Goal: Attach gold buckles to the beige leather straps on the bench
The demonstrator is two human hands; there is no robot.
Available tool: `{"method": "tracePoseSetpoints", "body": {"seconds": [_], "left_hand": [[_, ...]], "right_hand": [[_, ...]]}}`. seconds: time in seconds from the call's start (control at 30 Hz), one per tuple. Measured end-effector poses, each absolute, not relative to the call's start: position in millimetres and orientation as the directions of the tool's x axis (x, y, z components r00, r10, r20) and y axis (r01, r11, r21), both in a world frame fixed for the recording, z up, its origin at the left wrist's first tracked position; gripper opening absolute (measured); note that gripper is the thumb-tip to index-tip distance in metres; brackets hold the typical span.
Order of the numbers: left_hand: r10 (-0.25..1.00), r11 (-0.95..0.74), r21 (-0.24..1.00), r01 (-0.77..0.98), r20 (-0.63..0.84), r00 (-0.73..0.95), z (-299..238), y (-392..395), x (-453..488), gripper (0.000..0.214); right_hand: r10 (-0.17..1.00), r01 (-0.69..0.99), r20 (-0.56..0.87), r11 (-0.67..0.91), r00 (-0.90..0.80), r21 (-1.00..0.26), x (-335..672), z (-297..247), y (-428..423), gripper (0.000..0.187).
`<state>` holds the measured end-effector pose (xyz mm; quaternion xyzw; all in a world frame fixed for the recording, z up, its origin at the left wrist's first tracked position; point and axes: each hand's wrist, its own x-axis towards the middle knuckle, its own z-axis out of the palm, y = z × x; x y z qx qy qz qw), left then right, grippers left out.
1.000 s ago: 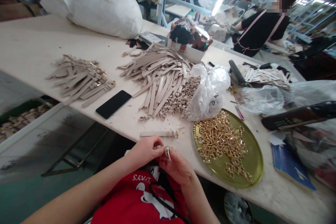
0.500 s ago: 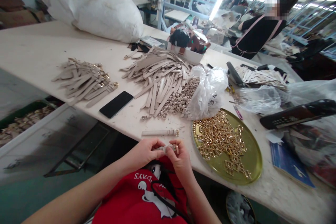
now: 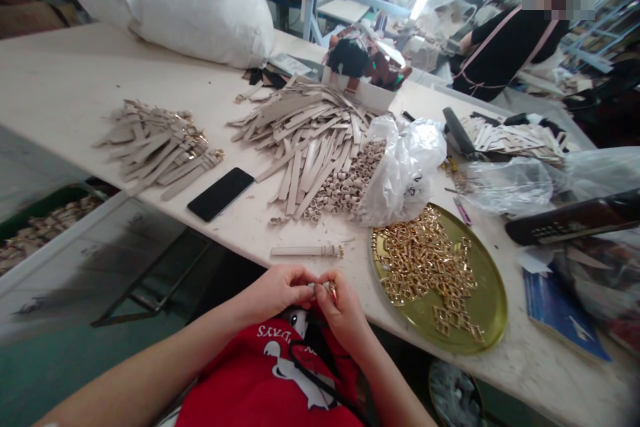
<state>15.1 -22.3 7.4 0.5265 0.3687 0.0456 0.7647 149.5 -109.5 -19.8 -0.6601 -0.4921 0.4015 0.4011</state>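
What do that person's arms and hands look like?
No gloves show: the left hand and right hand are bare, and no sleeves cover the left forearm or right forearm. The red garment has white lettering and a white cartoon figure.

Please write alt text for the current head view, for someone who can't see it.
A person's left hand and right hand meet beside a table, pinching a small, mostly hidden piece with a gold part. Beyond them lie a single beige strap, a phone, a large strap pile and beige loops; at right, a round tray holds gold buckles.
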Motion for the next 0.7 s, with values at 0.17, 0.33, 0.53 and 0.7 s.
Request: {"method": "tracePoseSetpoints", "body": {"seconds": [0.17, 0.33, 0.53, 0.7], "left_hand": [[0.431, 0.475, 0.831, 0.29, -0.507, 0.746, -2.9, -18.6, 11.2, 0.038], [0.401, 0.614, 0.751, 0.245, -0.563, 0.723, -2.4, -20.2, 7.5, 0.03], [0.41, 0.657, 0.732, 0.181, -0.548, 0.729, 7.1, -29.7, 16.4, 0.032], [0.372, 0.478, 0.801, 0.361, -0.556, 0.743, 7.3, -29.0, 13.9, 0.038]], "right_hand": [[0.963, 0.226, -0.157, -0.207, 0.221, -0.952, 146.2, -24.0, -109.1, 0.015], [0.964, 0.216, -0.182, -0.222, 0.192, -0.951, 149.5, -24.9, -110.7, 0.017], [0.969, 0.076, -0.175, -0.191, 0.175, -0.979, 145.6, -19.5, -117.5, 0.02], [0.929, -0.004, -0.161, -0.169, 0.332, -0.986, 133.5, -27.6, -122.1, 0.025]]}}
